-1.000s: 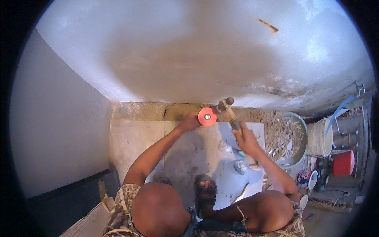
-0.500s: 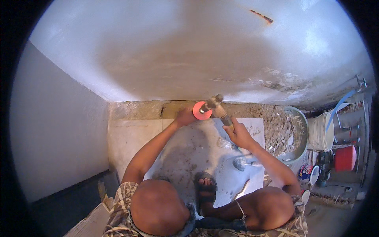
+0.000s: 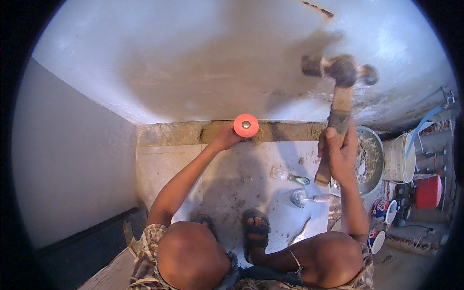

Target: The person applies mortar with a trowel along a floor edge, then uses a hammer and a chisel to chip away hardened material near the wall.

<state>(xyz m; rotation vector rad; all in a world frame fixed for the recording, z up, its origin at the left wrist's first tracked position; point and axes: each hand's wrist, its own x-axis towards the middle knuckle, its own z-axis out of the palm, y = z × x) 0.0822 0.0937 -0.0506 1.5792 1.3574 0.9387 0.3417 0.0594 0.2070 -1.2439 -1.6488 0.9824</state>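
Observation:
My left hand [image 3: 225, 137] is closed around a chisel with a round red hand guard [image 3: 241, 118]. Its metal striking end shows at the guard's centre, while the blade below is hidden. The chisel stands over the strip of rough, exposed mortar [image 3: 169, 134] along the foot of the wall. Raised to the right, a ball-peen hammer [image 3: 342, 99] is gripped by its wooden handle in my right hand [image 3: 344, 159]. Its head is blurred by motion and well apart from the chisel.
A trowel [image 3: 298, 198] and a green-handled tool [image 3: 300, 180] lie on the pale floor tiles. Right of them stand a round basin [image 3: 376, 179] with rubble, a white bucket [image 3: 400, 159], a red container [image 3: 428, 192] and small tubs [image 3: 384, 210]. Walls rise ahead and at left.
The hammer has swung up and away to the right from the chisel's head. My left hand keeps the chisel at nearly the same place.

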